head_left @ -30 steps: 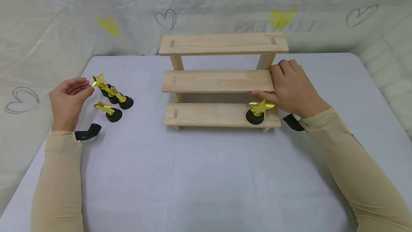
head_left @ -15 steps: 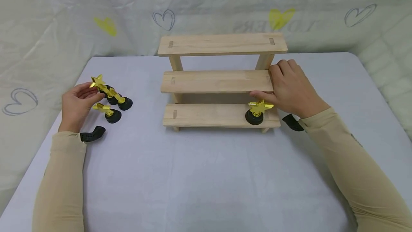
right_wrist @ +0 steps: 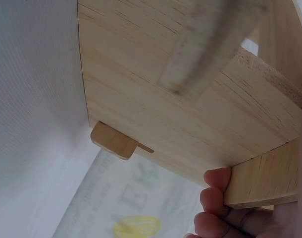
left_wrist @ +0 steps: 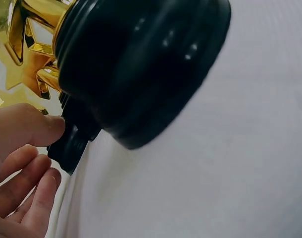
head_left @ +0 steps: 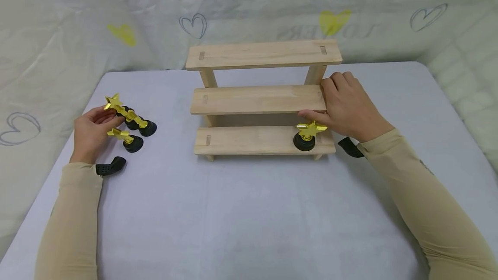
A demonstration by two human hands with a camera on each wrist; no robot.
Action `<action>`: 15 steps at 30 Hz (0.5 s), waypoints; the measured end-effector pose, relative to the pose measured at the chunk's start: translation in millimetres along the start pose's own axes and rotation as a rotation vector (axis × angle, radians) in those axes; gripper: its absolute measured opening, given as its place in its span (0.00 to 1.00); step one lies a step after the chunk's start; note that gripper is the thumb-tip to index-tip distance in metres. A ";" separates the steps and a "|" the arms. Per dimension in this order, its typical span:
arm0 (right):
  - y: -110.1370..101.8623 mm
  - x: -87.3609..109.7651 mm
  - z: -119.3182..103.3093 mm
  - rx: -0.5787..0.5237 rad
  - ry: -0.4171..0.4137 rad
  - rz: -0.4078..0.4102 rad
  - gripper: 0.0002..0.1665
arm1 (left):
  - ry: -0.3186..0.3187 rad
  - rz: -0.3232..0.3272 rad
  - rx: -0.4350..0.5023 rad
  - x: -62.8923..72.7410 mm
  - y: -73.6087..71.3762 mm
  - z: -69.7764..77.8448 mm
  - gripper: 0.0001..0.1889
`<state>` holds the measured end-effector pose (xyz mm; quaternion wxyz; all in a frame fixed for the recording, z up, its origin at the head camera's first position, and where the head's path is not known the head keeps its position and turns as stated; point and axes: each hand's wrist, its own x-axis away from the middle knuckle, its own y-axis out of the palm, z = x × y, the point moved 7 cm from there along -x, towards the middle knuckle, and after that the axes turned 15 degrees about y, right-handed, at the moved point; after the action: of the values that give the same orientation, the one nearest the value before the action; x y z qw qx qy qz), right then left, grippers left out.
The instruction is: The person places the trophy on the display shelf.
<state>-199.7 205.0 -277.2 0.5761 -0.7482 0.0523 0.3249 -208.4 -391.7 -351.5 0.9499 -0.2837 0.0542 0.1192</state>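
Observation:
At the left, my left hand [head_left: 89, 133] pinches the black base of a gold star trophy [head_left: 113, 101]. In the left wrist view the thumb [left_wrist: 47, 130] presses that base, and a nearer trophy base [left_wrist: 141, 64] fills much of the picture. More star trophies stand close by, one [head_left: 148, 127] behind and one [head_left: 133, 143] in front. My right hand [head_left: 348, 109] grips the right end of the middle step of a three-step wooden display stand [head_left: 256, 100]. The right wrist view has its fingertips [right_wrist: 213, 198] curled round the step's end [right_wrist: 265, 176]. Below the right thumb, another trophy [head_left: 304, 141] stands upright on the bottom step.
A white cloth covers the table [head_left: 249, 211]. Behind it hangs a pale sheet [head_left: 249, 12] printed with hearts and lettering. The stand's top step [head_left: 264, 54] rises near the table's back edge. Black wrist pieces [head_left: 110, 167] show at both cuffs.
The left hand has moved right, and its thumb and fingers have closed on the base of the leftmost trophy. The right hand keeps its grip on the stand. The head view has shifted slightly.

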 end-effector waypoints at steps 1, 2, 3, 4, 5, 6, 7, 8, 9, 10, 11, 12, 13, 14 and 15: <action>0.0 -0.1 -0.1 0.001 0.001 0.002 0.64 | 0.002 -0.002 0.004 -0.6 0.3 -0.6 0.27; 0.0 -0.2 -0.1 0.001 0.002 0.001 0.65 | 0.004 -0.004 0.003 -1.1 0.4 -1.3 0.25; 0.1 -0.2 -0.1 0.002 0.003 -0.001 0.65 | 0.007 -0.007 0.004 -1.6 0.6 -1.8 0.23; 0.3 -0.1 0.0 0.003 0.005 -0.004 0.65 | 0.011 -0.010 0.008 -2.0 1.0 -1.9 0.22; 0.4 0.0 0.1 0.003 0.007 -0.007 0.65 | 0.012 -0.015 0.000 -2.5 1.4 -2.2 0.22; 0.5 0.1 0.3 0.003 0.009 -0.010 0.65 | 0.012 -0.023 -0.015 -2.8 1.9 -2.5 0.22; 0.5 0.2 0.4 0.003 0.011 -0.012 0.65 | 0.009 -0.032 -0.034 -3.0 2.5 -2.8 0.23; 0.6 0.3 0.4 0.004 0.011 -0.013 0.65 | 0.004 -0.042 -0.053 -3.0 3.1 -3.0 0.25; 0.5 0.4 0.3 0.004 0.011 -0.014 0.65 | -0.001 -0.052 -0.070 -3.1 3.8 -3.2 0.28; 0.5 0.5 0.3 0.004 0.011 -0.014 0.65 | -0.006 -0.062 -0.092 -3.1 4.4 -3.5 0.30; 0.4 0.5 0.2 0.004 0.012 -0.014 0.65 | -0.012 -0.072 -0.112 -3.2 5.0 -3.9 0.32; 0.3 0.4 0.2 0.004 0.013 -0.015 0.65 | -0.016 -0.077 -0.122 -3.2 5.4 -4.0 0.34; 0.2 0.2 0.2 0.005 0.013 -0.015 0.65 | -0.020 -0.081 -0.128 -3.4 5.7 -4.2 0.36; 0.1 0.2 0.2 0.006 0.014 -0.015 0.65 | -0.023 -0.084 -0.132 -3.5 6.0 -4.6 0.36; 0.0 0.1 0.3 0.006 0.015 -0.016 0.65 | -0.024 -0.087 -0.137 -3.7 6.1 -4.9 0.37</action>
<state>-199.7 205.3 -277.3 0.5805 -0.7494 0.0514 0.3143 -213.7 -390.1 -358.2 0.9331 -0.3487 0.0221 0.0849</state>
